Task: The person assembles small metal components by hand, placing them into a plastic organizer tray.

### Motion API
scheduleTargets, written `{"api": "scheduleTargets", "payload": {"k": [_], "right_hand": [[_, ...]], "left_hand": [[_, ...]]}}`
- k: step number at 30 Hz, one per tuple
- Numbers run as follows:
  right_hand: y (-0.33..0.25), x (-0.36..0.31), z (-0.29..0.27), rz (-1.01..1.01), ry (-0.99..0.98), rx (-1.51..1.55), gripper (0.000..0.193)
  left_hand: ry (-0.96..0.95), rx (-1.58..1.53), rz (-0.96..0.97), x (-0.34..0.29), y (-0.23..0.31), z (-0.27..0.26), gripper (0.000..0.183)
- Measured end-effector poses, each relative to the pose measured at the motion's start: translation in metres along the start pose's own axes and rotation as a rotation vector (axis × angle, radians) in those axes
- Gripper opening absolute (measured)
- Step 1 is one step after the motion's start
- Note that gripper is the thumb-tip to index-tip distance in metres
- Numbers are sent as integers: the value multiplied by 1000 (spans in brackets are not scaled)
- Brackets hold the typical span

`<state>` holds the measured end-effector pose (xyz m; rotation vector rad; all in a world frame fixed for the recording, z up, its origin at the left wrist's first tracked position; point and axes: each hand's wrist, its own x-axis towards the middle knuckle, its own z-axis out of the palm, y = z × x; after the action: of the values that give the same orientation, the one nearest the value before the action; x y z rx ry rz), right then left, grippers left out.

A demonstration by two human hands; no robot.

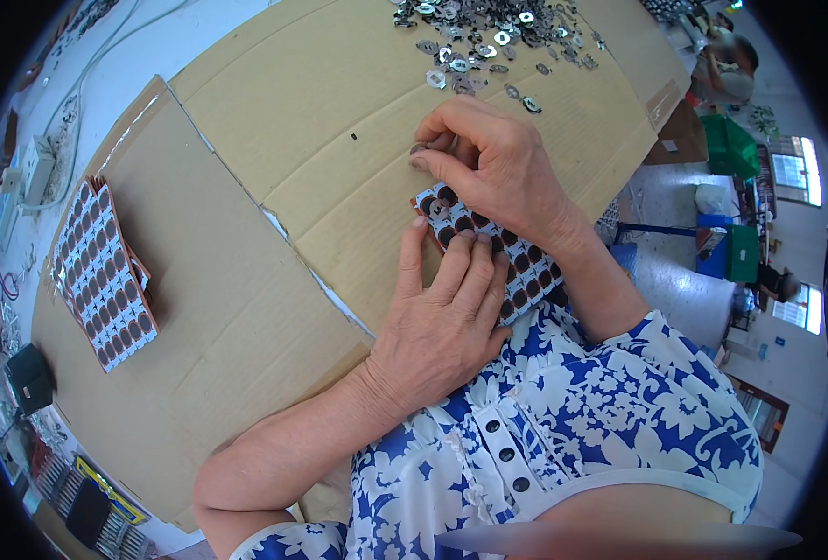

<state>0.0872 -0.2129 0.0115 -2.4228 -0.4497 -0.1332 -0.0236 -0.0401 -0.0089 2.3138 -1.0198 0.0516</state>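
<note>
A panel of small circuit boards (526, 280), white and orange with rows of dark round spots, lies on the cardboard close in front of me. My left hand (442, 313) rests over it with the fingers spread, the fingertips pressing its left part. Above the panel's far left corner, my right hand (489, 159) pinches thumb against forefinger. A small metal clip (419, 148) shows in part between those tips. Another metal clip (440, 207) seems to sit on the panel near that corner. My hands cover much of the panel's middle.
Loose metal clips (498, 37) are heaped at the far edge. A stack of similar panels (106, 271) stands at the left on the cardboard sheet (209, 308). A tiny dark bit (353, 136) lies left of my right hand. Another person (727, 70) is at the far right.
</note>
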Motion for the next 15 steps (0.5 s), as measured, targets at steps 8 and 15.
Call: {"api": "scheduleTargets", "payload": {"k": [8,15], "right_hand": [[19,2,-3,-482,254,-346,16],[26,-7,-14,-341,159,-163,16]], "left_hand": [[8,-32,36,-1,-2,1,75],[-6,-27,33,0,-2,1,76]]}}
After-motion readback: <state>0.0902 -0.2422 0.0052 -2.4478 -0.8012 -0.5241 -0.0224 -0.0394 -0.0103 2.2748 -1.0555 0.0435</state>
